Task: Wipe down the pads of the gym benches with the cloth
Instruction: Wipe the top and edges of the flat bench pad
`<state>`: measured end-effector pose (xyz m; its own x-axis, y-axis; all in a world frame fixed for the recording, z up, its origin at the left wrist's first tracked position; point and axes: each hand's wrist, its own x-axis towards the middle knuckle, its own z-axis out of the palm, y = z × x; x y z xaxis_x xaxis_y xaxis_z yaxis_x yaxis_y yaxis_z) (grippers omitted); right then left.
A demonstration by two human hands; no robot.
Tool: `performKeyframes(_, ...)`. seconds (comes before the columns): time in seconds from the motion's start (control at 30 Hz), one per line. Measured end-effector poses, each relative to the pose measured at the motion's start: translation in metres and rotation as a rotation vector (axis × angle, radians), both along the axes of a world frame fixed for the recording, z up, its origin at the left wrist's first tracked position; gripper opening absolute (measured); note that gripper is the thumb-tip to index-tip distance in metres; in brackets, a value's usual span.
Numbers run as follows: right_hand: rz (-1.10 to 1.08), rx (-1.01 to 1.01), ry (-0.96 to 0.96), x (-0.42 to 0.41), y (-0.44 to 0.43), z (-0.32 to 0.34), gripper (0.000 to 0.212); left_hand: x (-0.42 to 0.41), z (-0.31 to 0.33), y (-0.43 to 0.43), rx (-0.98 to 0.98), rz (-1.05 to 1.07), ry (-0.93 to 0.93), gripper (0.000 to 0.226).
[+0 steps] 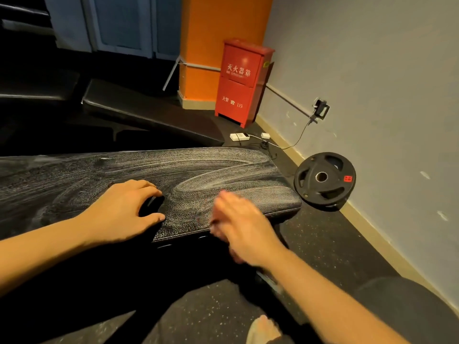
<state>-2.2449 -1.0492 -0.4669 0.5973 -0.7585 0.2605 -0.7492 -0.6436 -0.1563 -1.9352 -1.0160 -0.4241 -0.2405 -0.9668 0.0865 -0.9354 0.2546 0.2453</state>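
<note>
The black bench pad (223,170) runs across the middle of the view and is covered in whitish swirled wipe streaks. My left hand (124,209) rests on the pad near its front edge, fingers arched with the fingertips and thumb on the surface. A solid dark patch lies under the arch; I cannot tell whether it is shadow or a dark cloth. My right hand (241,224) is motion-blurred over the pad's near right corner, fingers pointing away from me. No cloth shows plainly in either hand.
A second black bench pad (149,112) lies behind. A weight plate (324,180) leans on the grey wall at right. A red fire-extinguisher box (241,80) stands by an orange pillar, with power strips and cables (239,136) on the speckled floor.
</note>
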Motion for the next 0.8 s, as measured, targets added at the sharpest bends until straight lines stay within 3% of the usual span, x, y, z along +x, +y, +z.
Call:
performKeyframes(0.07, -0.263, 0.085, -0.002, -0.033, -0.043, 0.016, 0.034, 0.004, 0.0, 0.002, 0.004, -0.017, 0.001, 0.068)
performKeyframes(0.13, -0.553, 0.15, 0.078, -0.046, -0.071, 0.026, 0.044, 0.012, 0.004, 0.007, 0.031, -0.029, 0.017, 0.074)
performKeyframes(0.2, -0.681, 0.125, 0.097, -0.018, -0.064, 0.024, 0.053, 0.026, 0.008, 0.016, 0.084, -0.043, 0.04, 0.088)
performKeyframes(0.27, -0.57, 0.076, 0.052, 0.032, -0.033, 0.01, 0.058, 0.041, 0.013, 0.026, 0.117, -0.062, 0.023, 0.102)
performKeyframes(0.4, 0.026, 0.045, 0.035, 0.125, 0.042, -0.004, 0.064, 0.064, 0.018, 0.042, 0.146, -0.031, -0.058, 0.119)
performKeyframes(0.5, 0.323, 0.081, 0.117, 0.125, 0.04, 0.005, 0.065, 0.076, 0.019, 0.052, 0.182, -0.001, -0.055, 0.124)
performKeyframes(0.57, 0.252, 0.128, 0.099, 0.096, 0.009, 0.015, 0.057, 0.082, 0.019, 0.057, 0.173, 0.014, -0.068, 0.124)
performKeyframes(0.63, 0.017, 0.161, 0.083, 0.065, -0.034, 0.026, 0.037, 0.087, 0.019, 0.062, 0.141, 0.021, -0.107, 0.124)
performKeyframes(0.73, -0.364, 0.151, 0.149, 0.065, -0.056, 0.029, 0.046, 0.096, 0.02, 0.069, 0.105, 0.044, -0.168, 0.124)
performKeyframes(0.8, -0.325, 0.074, 0.117, 0.109, -0.027, 0.016, 0.051, 0.102, 0.022, 0.073, 0.116, 0.068, -0.194, 0.127)
